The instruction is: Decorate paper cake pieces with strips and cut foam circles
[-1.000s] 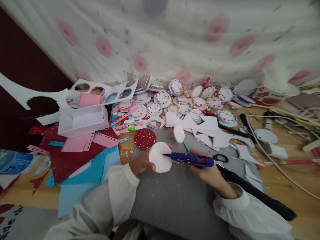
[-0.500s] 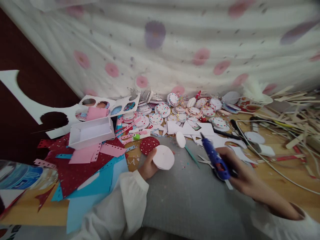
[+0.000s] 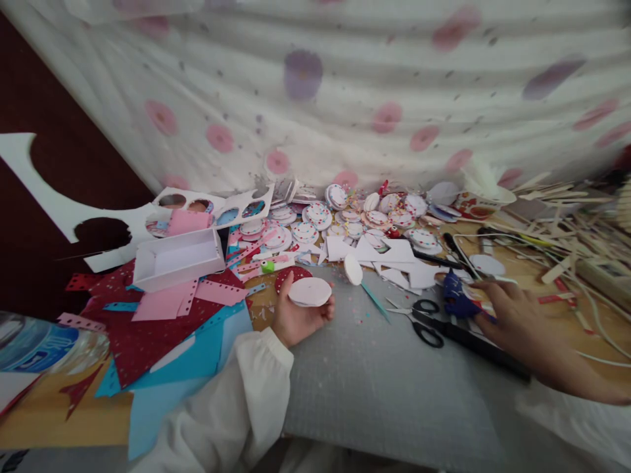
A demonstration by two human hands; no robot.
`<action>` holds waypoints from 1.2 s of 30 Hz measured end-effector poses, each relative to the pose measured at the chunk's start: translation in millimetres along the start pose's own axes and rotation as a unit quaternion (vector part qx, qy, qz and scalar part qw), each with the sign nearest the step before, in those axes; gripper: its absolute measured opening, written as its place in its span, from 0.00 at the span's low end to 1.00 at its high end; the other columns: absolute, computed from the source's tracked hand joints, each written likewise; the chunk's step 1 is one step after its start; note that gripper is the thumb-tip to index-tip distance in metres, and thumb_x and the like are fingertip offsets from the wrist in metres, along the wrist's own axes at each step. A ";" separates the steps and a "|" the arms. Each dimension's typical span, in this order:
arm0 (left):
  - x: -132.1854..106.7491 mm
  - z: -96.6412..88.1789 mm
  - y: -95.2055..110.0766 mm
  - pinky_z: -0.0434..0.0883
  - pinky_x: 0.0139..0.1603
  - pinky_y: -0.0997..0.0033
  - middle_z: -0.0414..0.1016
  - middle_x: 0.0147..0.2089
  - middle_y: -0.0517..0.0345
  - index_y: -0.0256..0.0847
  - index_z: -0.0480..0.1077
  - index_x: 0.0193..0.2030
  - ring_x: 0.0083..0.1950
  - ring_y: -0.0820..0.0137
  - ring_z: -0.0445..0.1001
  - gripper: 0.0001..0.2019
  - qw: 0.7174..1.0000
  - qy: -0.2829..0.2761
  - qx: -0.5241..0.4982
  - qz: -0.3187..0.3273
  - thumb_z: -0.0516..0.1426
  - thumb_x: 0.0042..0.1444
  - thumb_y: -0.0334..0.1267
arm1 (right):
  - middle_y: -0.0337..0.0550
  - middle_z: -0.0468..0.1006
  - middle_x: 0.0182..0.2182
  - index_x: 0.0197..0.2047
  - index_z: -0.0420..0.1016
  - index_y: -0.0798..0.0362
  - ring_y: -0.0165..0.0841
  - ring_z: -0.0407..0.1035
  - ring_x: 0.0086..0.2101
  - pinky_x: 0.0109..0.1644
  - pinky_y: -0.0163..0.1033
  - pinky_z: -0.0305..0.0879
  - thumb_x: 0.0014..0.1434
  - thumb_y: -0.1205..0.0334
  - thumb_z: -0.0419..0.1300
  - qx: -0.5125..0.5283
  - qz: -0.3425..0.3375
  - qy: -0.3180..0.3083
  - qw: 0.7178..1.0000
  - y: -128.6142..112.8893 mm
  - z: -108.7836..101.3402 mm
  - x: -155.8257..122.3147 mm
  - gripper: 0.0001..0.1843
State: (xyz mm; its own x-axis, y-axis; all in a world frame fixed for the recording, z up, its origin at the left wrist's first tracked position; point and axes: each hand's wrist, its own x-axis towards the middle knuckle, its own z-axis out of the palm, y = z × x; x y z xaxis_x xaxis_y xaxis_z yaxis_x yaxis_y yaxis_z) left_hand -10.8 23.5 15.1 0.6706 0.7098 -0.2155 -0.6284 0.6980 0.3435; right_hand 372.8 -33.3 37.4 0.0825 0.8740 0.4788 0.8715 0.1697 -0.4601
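Note:
My left hand (image 3: pixel 298 322) holds a white paper disc (image 3: pixel 310 291) by its edges, thumb on the near left and fingertips curled at the right. Partly behind it lies a dark red dotted disc (image 3: pixel 290 276). At the right, my right hand (image 3: pixel 513 322) has its fingers on the back end of a blue hot glue gun (image 3: pixel 458 295), down among the tools on the table. Black-handled scissors (image 3: pixel 424 325) lie beside the gun, next to a long black tool (image 3: pixel 483 348). A teal pointed stick (image 3: pixel 375 302) and a small white disc (image 3: pixel 353 270) are on the grey mat (image 3: pixel 365 387).
A white box (image 3: pixel 178 259) sits over red, pink and blue paper sheets (image 3: pixel 197 361) on the left. Many decorated discs (image 3: pixel 318 215) crowd the back. A white cord (image 3: pixel 599 322) and wooden sticks (image 3: pixel 562 230) spread at the right. A plastic bottle (image 3: pixel 49 341) lies far left.
My right hand has moved right with the glue gun and lowered it to the table, uncovering the scissors. My left hand has tilted the white disc flatter and raised it slightly.

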 end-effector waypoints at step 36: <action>5.9 -0.5 -1.0 0.67 0.59 0.51 0.78 0.48 0.29 0.24 0.73 0.47 0.51 0.49 0.77 0.33 0.993 0.090 -0.057 0.045 0.49 0.61 0.58 | 0.40 0.73 0.30 0.36 0.68 0.51 0.31 0.69 0.31 0.36 0.36 0.67 0.60 0.68 0.57 0.364 -0.023 -0.140 0.920 -142.0 132.2 4.1 0.03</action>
State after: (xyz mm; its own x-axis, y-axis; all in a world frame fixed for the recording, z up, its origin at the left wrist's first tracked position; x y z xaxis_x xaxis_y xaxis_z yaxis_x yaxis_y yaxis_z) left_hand -6.3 27.0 13.1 0.5350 0.7677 -0.3527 -0.7296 0.6304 0.2653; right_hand 185.5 6.3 5.8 -0.1637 0.9237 0.3463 0.3067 0.3813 -0.8721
